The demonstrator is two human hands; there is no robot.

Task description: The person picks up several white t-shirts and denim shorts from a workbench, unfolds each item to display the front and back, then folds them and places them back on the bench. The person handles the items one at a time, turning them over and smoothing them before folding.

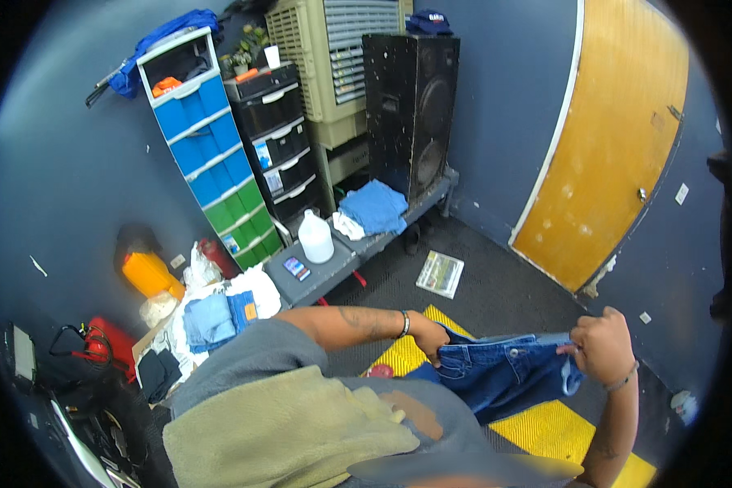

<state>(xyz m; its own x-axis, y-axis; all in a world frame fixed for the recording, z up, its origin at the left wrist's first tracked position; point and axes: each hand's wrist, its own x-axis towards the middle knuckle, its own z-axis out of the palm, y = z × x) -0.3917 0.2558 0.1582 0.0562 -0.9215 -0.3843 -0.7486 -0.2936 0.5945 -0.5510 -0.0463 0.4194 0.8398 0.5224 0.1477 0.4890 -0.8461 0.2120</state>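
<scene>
Stretched between my two hands is a pair of dark blue jeans [504, 378], held up by its waistband in front of me. My left hand [428, 335], with a dark bracelet at the wrist, is closed on one end of the waistband; its fingertips are partly hidden by the denim. At the other end, my right hand [603, 346] grips the waistband in a fist. The front button and a pocket show on the near side, and the lower part hangs down over the yellow floor strip. A yellow-green towel [285, 431] lies across my chest.
Left of me, folded jeans [211, 320] lie on white cloth. A grey bench [333, 281] carries a phone [296, 268], a white jug [315, 237] and folded denim [374, 206]. Printed paper [441, 274] lies on the floor near the wooden door [606, 138]. Drawer towers [207, 142] and a speaker [411, 114] stand behind.
</scene>
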